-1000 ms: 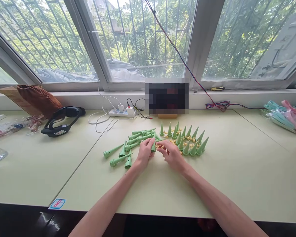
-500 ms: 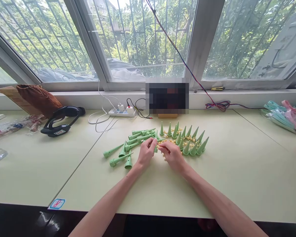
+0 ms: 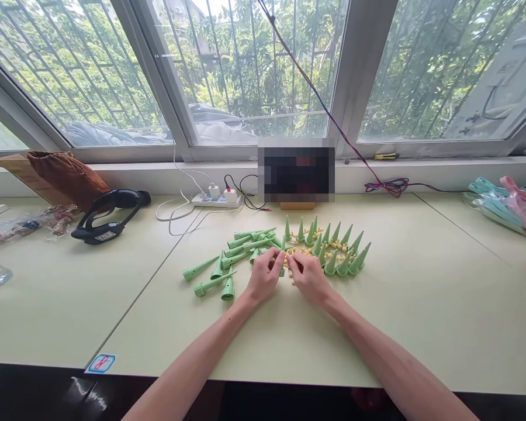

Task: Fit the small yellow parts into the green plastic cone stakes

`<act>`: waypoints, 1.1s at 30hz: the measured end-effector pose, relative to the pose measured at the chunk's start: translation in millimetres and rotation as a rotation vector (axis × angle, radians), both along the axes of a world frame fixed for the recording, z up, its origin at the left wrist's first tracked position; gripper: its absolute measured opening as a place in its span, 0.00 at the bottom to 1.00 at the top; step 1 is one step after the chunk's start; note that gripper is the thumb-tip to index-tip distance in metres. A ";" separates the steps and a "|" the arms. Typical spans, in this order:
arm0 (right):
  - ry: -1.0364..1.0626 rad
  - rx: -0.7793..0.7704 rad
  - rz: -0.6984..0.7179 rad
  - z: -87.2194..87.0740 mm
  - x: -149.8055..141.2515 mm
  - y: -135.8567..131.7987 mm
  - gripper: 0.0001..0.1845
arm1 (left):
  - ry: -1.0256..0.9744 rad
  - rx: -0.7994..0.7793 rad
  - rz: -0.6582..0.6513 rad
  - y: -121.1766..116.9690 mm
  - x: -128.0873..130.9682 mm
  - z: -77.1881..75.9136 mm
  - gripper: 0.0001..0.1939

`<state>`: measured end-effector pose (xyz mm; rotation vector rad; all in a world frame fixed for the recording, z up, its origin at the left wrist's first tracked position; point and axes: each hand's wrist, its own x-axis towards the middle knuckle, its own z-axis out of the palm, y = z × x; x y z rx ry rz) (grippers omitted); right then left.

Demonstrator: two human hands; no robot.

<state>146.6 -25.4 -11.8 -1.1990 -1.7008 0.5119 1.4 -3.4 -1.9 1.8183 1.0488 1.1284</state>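
Observation:
Upright in my left hand (image 3: 264,276) is a green plastic plant watering spike (image 3: 282,272), its base showing below the fingers. My right hand (image 3: 307,276) is pinched close against that spike, on what looks like a small yellow valve mostly hidden by the fingertips. To the left lie several green spikes (image 3: 200,269), most on their sides and a few upright. Several green cones (image 3: 342,267) stand point up on the right. Small yellow valves (image 3: 339,247) are scattered among them.
A black headset (image 3: 109,225) and a brown drawstring bag (image 3: 68,175) are at the left. A power strip (image 3: 217,202) with cables lies near the window. Bagged teal and pink items (image 3: 508,204) rest at the right. A numbered sticker (image 3: 100,363) marks the front edge.
Both hands have shifted slightly right with the spike. My right fingers have closed in against it, and the yellow valve seen between the fingertips is now mostly covered.

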 end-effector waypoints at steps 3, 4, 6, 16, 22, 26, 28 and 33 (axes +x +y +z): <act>-0.021 0.009 -0.026 -1.0 -0.2 0.7 0.21 | -0.032 -0.050 0.022 0.9 0.4 3.1 0.17; -0.023 0.010 -0.030 -0.7 -0.2 0.6 0.19 | -0.049 -0.082 0.037 1.5 0.3 4.4 0.18; -0.018 0.012 -0.023 0.5 -0.1 0.0 0.13 | -0.100 -0.168 0.063 2.8 -0.1 6.9 0.18; -0.207 0.154 0.047 -3.5 1.6 3.1 0.12 | -0.292 -0.459 0.097 3.8 -1.4 14.3 0.21; -0.290 0.155 0.061 -2.7 1.6 1.0 0.15 | -0.196 -0.419 0.105 1.9 -1.1 14.2 0.20; -0.292 0.114 0.078 -2.1 1.5 -0.7 0.17 | -0.147 -0.311 0.097 1.9 -1.3 13.6 0.20; -0.264 0.089 0.091 -2.2 1.4 -1.2 0.18 | -0.129 -0.258 0.080 1.7 -1.2 13.0 0.20; -0.126 0.003 0.123 -1.8 0.2 -1.4 0.20 | -0.117 -0.148 0.049 0.6 -0.3 9.1 0.19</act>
